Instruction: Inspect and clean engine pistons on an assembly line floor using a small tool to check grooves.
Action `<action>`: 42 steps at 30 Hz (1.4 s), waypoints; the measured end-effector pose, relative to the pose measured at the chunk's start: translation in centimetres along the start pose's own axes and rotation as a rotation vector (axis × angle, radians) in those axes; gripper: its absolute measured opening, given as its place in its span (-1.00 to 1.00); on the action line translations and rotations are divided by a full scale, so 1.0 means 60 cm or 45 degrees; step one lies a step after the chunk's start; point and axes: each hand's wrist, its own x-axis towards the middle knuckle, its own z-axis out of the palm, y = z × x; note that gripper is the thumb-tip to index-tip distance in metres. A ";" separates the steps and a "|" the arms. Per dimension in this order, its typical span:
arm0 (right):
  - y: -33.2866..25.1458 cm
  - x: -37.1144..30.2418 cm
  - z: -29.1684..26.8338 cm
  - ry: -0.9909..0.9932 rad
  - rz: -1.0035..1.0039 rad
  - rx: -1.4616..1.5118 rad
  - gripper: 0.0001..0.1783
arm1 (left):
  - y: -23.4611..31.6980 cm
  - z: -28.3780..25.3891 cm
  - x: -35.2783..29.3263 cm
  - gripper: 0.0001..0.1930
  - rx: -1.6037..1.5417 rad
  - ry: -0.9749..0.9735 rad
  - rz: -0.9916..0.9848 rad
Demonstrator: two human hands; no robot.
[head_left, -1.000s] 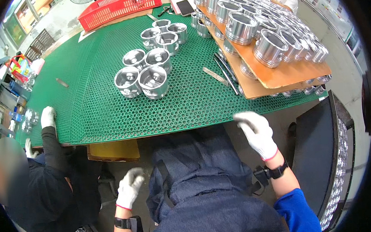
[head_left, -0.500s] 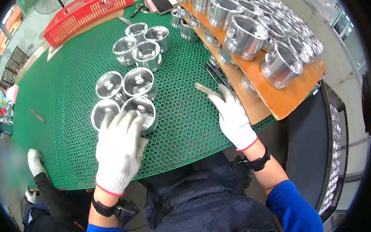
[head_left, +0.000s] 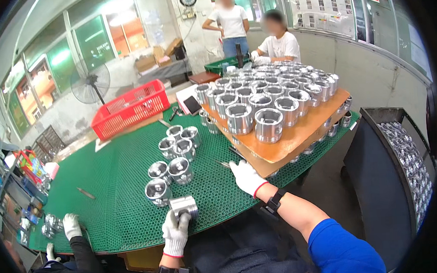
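"Gripping a piston [head_left: 183, 206], isn't it, that gloved left hand [head_left: 175, 232]?"

"Yes, the fingers are curled round it, closed as far as the metal lets them. The piston is tipped on its side, by the near edge of the green mat [head_left: 118, 201]."

"Is it resting on the mat?"

"I can't tell from where I stand."

"What's just beyond it?"

"Three pistons [head_left: 158, 173] in a cluster, hollow side up, and four pistons [head_left: 184, 149] grouped behind those, standing the same way."

"And the right hand [head_left: 247, 178]?"

"Gloved too, and reaching out near the corner of the brown board [head_left: 271, 153]. Its fingers are partly bent, with the tips at the end of a thin strip [head_left: 223, 164]. Whether they have hold of it, I can't tell."

"That board is well loaded."

"Rows of pistons stand on it, close together, and more show underneath. Past its far left corner lies a phone [head_left: 192, 105], and farther left sits a red crate [head_left: 119, 120]."

"Who else is about?"

"Someone at the left has a gloved hand [head_left: 72, 225] on the mat. Across the room, one person [head_left: 230, 24] in a white shirt stands, and another person [head_left: 283, 46], also in white, is lower down behind the board."

"And off to the right?"

"A black cart [head_left: 377, 148], filled with shiny metal parts. Over on the left, a big fan [head_left: 91, 86] stands behind the crate."
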 end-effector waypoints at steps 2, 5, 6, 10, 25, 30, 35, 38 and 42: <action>0.006 -0.003 0.009 0.007 0.009 0.042 -0.46 | 0.001 -0.007 -0.018 -0.77 -0.020 0.049 -0.080; 0.005 -0.004 -0.004 0.020 0.000 0.097 -0.40 | -0.013 -0.014 -0.023 -0.72 -0.073 0.022 -0.051; -0.016 -0.017 -0.036 0.014 -0.004 0.095 -0.40 | -0.009 -0.016 -0.027 -0.72 -0.076 0.026 -0.057; -0.005 -0.043 0.023 0.655 -0.460 0.493 -0.41 | -0.003 -0.024 -0.033 -0.69 0.005 -0.027 -0.219; -0.012 -0.073 -0.075 -0.543 0.277 2.192 -0.59 | -0.005 -0.010 -0.030 -0.73 0.087 0.032 0.015; -0.002 -0.093 -0.041 -0.605 0.213 2.194 -0.68 | -0.032 -0.009 -0.055 -0.71 0.011 0.096 0.163; -0.005 -0.097 -0.073 -0.684 0.278 2.212 -0.54 | 0.006 -0.020 -0.047 -0.69 -0.014 0.010 -0.163; 0.000 -0.083 -0.082 -0.626 0.253 2.191 -0.36 | 0.052 -0.009 -0.022 -0.72 -0.036 0.033 -0.410; -0.001 -0.062 -0.086 -0.508 0.109 2.211 -0.34 | 0.032 0.003 0.022 -0.77 -0.077 -0.254 -0.164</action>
